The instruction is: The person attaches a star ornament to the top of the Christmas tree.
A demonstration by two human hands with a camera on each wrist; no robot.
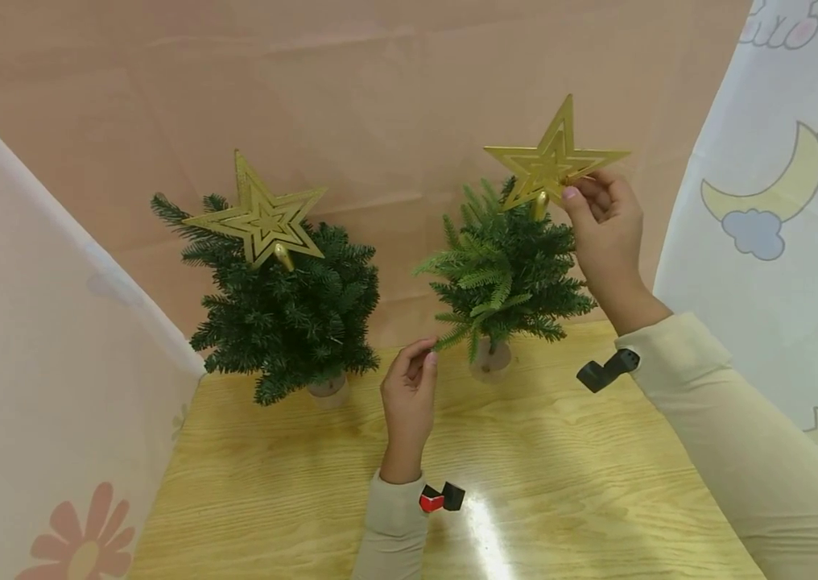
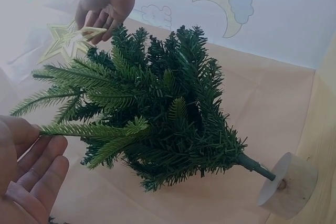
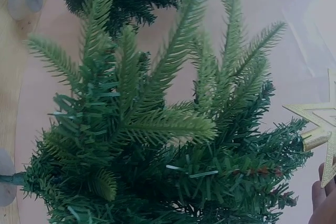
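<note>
A small artificial Christmas tree [image 1: 518,290] with dark and lighter green sprigs stands on a round wooden base [image 1: 490,361]. A gold star topper [image 1: 548,165] sits at its tip, and my right hand [image 1: 608,234] pinches the star's lower right point. Low on the same tree, my left hand [image 1: 409,395] holds the end of a light green branch [image 2: 89,130] between thumb and fingers. The right wrist view catches only part of the star [image 3: 315,119] at its edge, by my right fingers.
To the left stands a second small tree [image 1: 286,314], topped by another gold star [image 1: 264,221]. Both trees are on a wood-grain table [image 1: 293,499], close to a peach cloth backdrop [image 1: 394,97]. Printed white cloths [image 1: 54,338] hang at both sides.
</note>
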